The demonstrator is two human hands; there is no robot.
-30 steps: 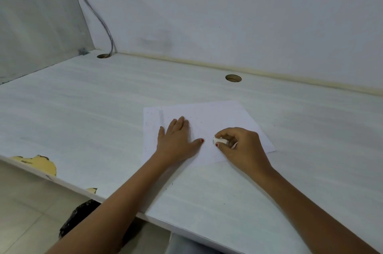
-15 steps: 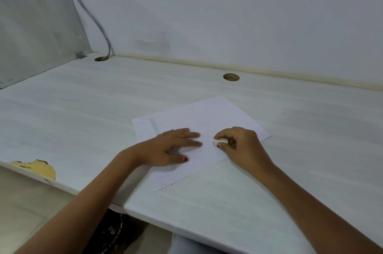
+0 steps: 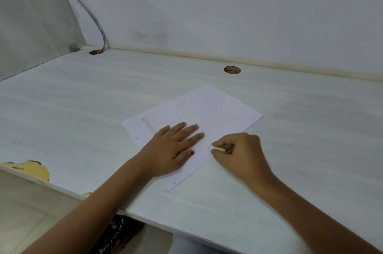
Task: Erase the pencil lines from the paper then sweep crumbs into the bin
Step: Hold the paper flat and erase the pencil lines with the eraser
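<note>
Near the front edge of the white table [image 3: 83, 119], the thin, light paper [image 3: 217, 108] looks apt to slide or crease, so the left hand [image 3: 167, 150] presses it with straight fingers [image 3: 186, 130] while the right hand [image 3: 242, 154] pinches the small eraser [image 3: 216, 148].

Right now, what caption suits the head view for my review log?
Left hand flat on the paper, right hand pinching an eraser at its near edge, crumbs scattered around.
</note>
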